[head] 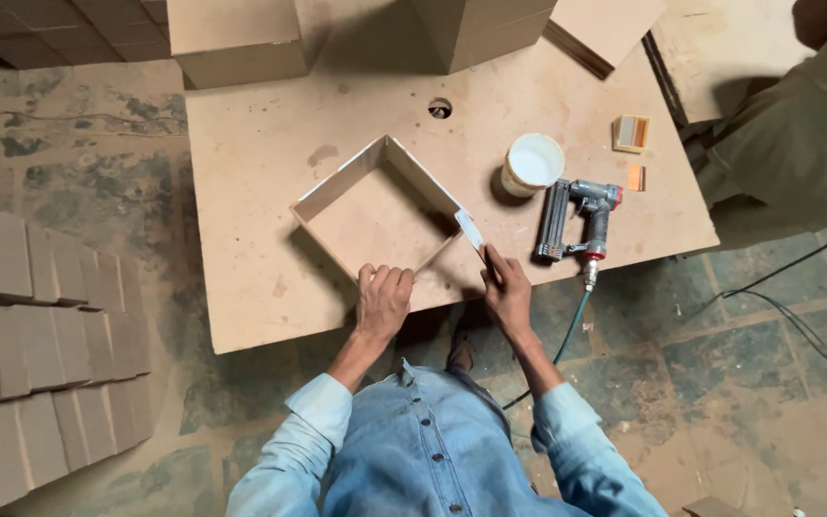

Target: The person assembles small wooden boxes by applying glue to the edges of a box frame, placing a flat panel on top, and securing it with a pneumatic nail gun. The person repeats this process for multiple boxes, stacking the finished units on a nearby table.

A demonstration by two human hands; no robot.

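1. Your left hand (382, 299) rests on the near corner of the square fibreboard frame (378, 206), fingers curled together over its edge, pressing rather than gripping.
2. Your right hand (506, 287) is closed on a small scraper (471, 230), blade tip touching the frame's right corner.
3. The frame sits diamond-wise at the mid of the fibreboard worktop (270, 153), open side up (base panel inside looks bare).
4. Right of the frame: a white tub (532, 164), then a pneumatic nail gun (576, 218) lying flat, its air hose (567, 335) dropping off the near edge.
5. Far right on the top: two small orange-ish blocks (632, 144), near each other, well apart from your hands.
6. Another person's sleeve (796, 134) shows at far right, off the worktop.
7. Stacked boards (40, 354) on the floor, left.
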